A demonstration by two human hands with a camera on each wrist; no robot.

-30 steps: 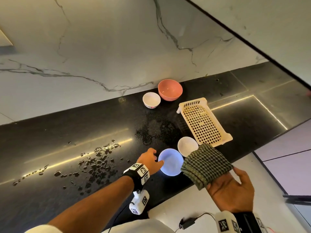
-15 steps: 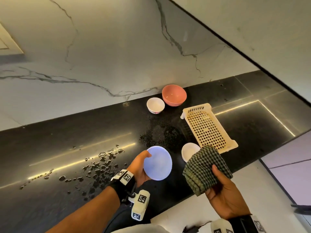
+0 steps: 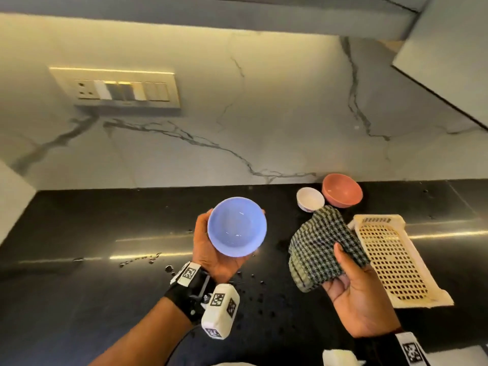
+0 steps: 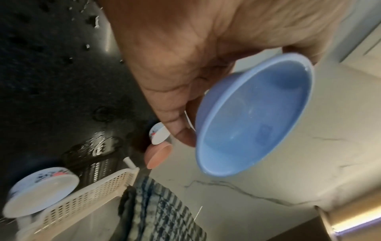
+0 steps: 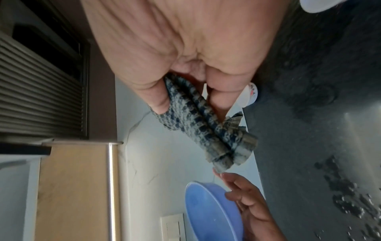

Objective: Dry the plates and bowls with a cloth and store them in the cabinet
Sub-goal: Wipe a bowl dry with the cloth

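Both forearms are bare. Just behind the left hand, a black wrist strap carries white square tags printed with black pixel codes. Below that strap hangs a white boxy camera module with rounded corners, coded tags on its faces and a small metal screw at its mount. Behind the right hand sits a second black band with one coded tag.

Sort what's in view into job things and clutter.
Job: blue bowl held in left hand; cloth in right hand; pink bowl; white bowls.

Lying about: basket, water drops, switch panel.
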